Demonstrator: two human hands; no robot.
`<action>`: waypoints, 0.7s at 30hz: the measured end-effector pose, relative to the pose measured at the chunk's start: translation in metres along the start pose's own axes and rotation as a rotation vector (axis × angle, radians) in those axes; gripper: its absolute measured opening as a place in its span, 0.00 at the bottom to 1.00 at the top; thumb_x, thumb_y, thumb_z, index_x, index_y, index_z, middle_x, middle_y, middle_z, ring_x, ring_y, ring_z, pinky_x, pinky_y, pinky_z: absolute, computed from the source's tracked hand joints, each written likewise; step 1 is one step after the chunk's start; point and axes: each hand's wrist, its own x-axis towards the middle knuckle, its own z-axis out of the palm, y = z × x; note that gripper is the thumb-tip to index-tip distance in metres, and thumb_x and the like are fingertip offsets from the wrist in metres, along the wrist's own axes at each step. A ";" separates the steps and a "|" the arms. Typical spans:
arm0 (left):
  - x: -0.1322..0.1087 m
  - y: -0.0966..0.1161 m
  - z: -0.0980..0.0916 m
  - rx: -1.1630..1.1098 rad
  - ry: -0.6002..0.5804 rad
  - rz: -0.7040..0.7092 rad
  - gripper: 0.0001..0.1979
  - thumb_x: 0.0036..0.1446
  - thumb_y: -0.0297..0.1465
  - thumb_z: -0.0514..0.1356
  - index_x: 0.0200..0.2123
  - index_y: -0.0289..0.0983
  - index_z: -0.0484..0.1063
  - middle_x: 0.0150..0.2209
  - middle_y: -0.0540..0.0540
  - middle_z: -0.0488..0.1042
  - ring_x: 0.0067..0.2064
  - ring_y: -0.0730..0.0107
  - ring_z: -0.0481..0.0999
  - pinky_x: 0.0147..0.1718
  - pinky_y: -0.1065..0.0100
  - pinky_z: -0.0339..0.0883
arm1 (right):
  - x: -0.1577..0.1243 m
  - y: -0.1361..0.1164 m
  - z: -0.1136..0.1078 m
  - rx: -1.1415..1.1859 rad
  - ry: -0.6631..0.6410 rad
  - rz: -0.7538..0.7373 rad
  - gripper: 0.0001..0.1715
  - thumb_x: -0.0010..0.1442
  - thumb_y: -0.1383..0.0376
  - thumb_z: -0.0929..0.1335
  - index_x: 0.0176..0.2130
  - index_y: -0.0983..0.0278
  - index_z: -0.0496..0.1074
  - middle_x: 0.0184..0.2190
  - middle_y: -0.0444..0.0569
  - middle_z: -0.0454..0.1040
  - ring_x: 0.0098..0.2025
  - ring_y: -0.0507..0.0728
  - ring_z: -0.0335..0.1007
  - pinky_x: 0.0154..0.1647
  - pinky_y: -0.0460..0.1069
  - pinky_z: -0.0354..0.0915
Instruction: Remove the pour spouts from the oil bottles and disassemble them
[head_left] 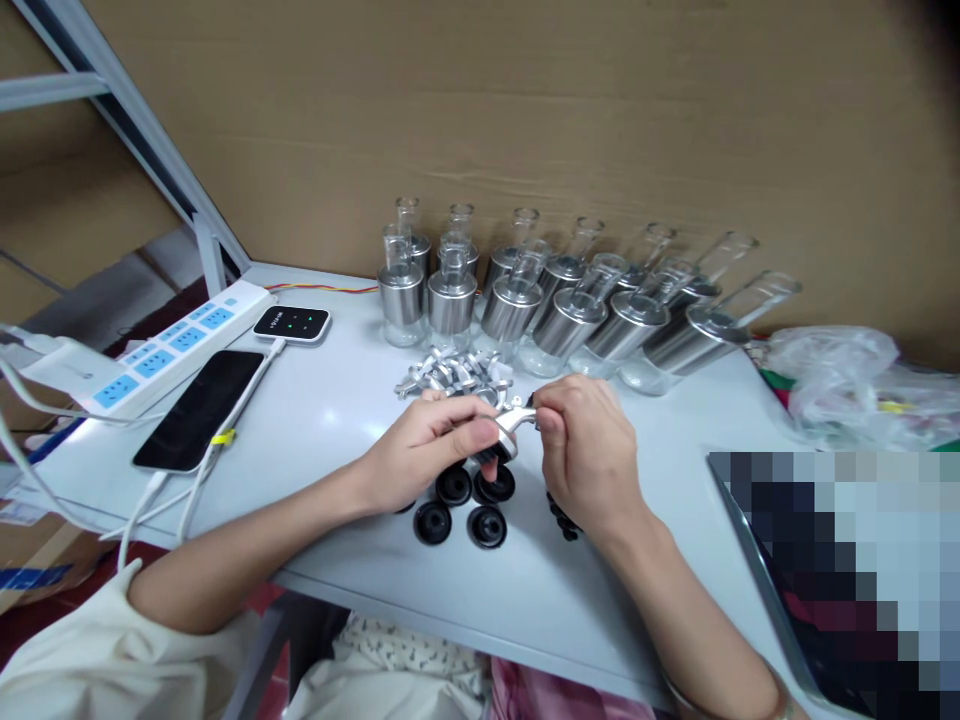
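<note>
Between my two hands is a silver metal pour spout (514, 424) with a wide base, held above the table. My left hand (427, 450) is closed round the base, thumb on top. The fingers of my right hand (592, 455) are curled and pinch the spout's thin end; a small dark bit shows there, too small to name. Several round black stoppers (487, 527) lie below my left hand. Small black pieces (564, 520) are partly hidden beneath my right hand. Just beyond my hands lies a pile of silver spout parts (456, 372).
Several glass bottles (517, 305) with steel sleeves stand in two rows at the back. On the left are a power strip (184, 340), a phone (199, 410), cables and a small black device (292, 323). Plastic bags (832, 375) and a pixelated screen (862, 580) are at right.
</note>
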 end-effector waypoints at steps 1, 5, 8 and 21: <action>0.000 -0.001 0.000 0.100 0.010 0.036 0.23 0.63 0.47 0.45 0.33 0.37 0.70 0.25 0.49 0.76 0.30 0.70 0.72 0.35 0.64 0.60 | 0.001 0.000 -0.001 -0.023 -0.010 0.007 0.12 0.67 0.66 0.54 0.32 0.60 0.59 0.24 0.46 0.66 0.28 0.54 0.61 0.35 0.50 0.56; 0.000 -0.013 -0.001 0.543 0.123 0.288 0.19 0.67 0.39 0.43 0.37 0.38 0.70 0.33 0.48 0.77 0.36 0.68 0.72 0.39 0.61 0.50 | 0.002 0.002 -0.004 -0.081 -0.052 0.072 0.17 0.67 0.66 0.52 0.27 0.61 0.58 0.21 0.44 0.64 0.25 0.53 0.58 0.37 0.50 0.54; -0.001 -0.022 0.002 0.709 0.190 0.429 0.13 0.66 0.33 0.45 0.39 0.37 0.68 0.36 0.48 0.78 0.39 0.68 0.72 0.41 0.60 0.46 | 0.003 0.004 -0.004 -0.111 -0.080 0.087 0.18 0.67 0.67 0.53 0.25 0.61 0.56 0.19 0.42 0.60 0.23 0.52 0.55 0.34 0.49 0.55; 0.000 -0.022 -0.001 0.866 0.271 0.566 0.11 0.63 0.33 0.53 0.48 0.41 0.58 0.45 0.44 0.76 0.40 0.67 0.76 0.41 0.61 0.48 | 0.004 -0.001 -0.005 0.039 -0.040 0.201 0.20 0.64 0.68 0.58 0.21 0.61 0.52 0.14 0.38 0.52 0.17 0.48 0.50 0.23 0.44 0.52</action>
